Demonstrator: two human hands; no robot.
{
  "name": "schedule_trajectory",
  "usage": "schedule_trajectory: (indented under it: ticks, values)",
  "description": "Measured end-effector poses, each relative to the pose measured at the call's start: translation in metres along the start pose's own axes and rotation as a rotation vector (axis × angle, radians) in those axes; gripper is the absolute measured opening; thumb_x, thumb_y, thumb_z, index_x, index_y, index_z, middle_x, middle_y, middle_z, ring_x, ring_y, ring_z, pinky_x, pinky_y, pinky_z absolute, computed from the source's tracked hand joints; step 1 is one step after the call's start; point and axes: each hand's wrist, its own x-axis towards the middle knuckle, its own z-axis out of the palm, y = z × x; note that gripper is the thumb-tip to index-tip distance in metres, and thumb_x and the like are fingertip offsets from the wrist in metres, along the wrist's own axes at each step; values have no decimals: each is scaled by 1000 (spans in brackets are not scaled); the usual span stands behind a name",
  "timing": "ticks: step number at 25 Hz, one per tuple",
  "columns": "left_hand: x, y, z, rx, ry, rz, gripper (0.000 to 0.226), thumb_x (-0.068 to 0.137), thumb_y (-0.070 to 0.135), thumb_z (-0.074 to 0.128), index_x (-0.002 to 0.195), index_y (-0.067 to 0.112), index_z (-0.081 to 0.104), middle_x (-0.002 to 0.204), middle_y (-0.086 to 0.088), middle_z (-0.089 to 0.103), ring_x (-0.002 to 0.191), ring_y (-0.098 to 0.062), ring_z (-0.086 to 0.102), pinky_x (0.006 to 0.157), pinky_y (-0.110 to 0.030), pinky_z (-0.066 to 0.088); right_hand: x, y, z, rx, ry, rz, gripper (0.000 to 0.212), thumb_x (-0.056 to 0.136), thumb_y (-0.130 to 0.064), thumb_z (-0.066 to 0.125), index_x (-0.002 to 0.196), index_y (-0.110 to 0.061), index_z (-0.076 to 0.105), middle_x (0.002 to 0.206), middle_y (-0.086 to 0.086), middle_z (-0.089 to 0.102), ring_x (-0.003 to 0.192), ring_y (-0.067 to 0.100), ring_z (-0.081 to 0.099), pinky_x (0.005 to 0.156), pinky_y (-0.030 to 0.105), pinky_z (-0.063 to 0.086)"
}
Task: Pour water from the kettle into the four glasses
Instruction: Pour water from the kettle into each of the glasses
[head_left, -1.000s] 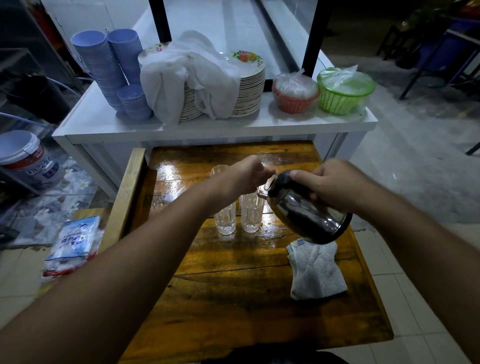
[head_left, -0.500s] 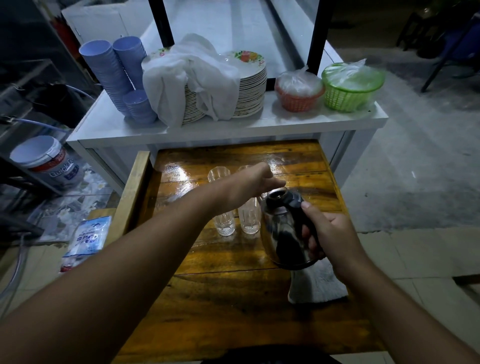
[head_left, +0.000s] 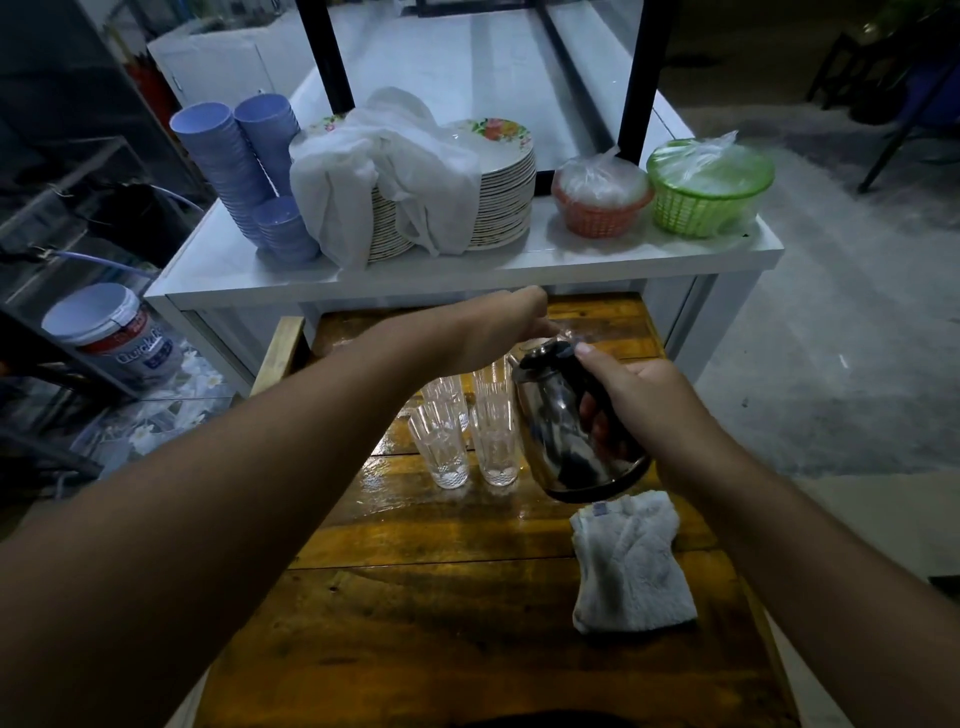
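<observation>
Lifted off the table (head_left: 467, 597), the kettle (head_left: 566, 431) hangs in the right hand's (head_left: 639, 400) grasp while the left hand (head_left: 498, 332), fingers curled loosely, hovers above the glasses (head_left: 467, 436).

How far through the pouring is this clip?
Done: hard to tell; water levels in the four glasses are unclear. In hand: right hand holds the steel kettle upright beside them, left hand at its lid. Left: no stream visible; any remaining pours.

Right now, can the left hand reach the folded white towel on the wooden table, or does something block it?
Probably yes. The left hand hovers above the glasses, and the towel lies uncovered near the table's right edge. But the kettle in the right hand hangs between them, so it must pass around.
</observation>
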Motion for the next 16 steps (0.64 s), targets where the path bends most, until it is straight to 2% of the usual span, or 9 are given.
schedule_trajectory:
  ticks: [2,4,8,10,16]
  values:
    - [1,-2,-3,20,38,9,47,97,37,31,121,5,57,144,-4,57,131,-22,53,106,-41,41,13,-13,-3,-71,-60,12,56,94,-54,58,71,-6,73,46,-1,62,36,13,54,39,22,39]
    - [1,-6,-4,-66,61,-30,56,93,40,28,128,6,54,145,-6,56,129,-23,53,104,-41,42,25,-25,-4,-199,-83,-7,57,95,-53,58,72,-4,74,47,0,62,37,13,55,40,22,41]
    - [4,-15,-7,-254,69,-104,57,98,36,22,137,6,51,146,-8,55,133,-26,50,105,-41,40,46,-42,3,-446,-82,-64,54,94,-54,59,74,-6,75,56,5,68,48,19,64,56,32,53]
    - [1,-17,-10,-302,70,-117,59,100,35,18,142,5,49,146,-10,54,133,-26,49,104,-38,39,55,-49,7,-549,-73,-92,54,93,-56,60,73,-8,74,58,6,70,50,20,66,58,34,55]
    - [2,-39,-18,-482,70,-131,62,97,38,20,146,10,47,149,-8,52,134,-22,49,115,-42,32,74,-71,18,-790,-74,-141,55,91,-60,59,72,-11,75,61,4,69,56,22,66,54,28,49]
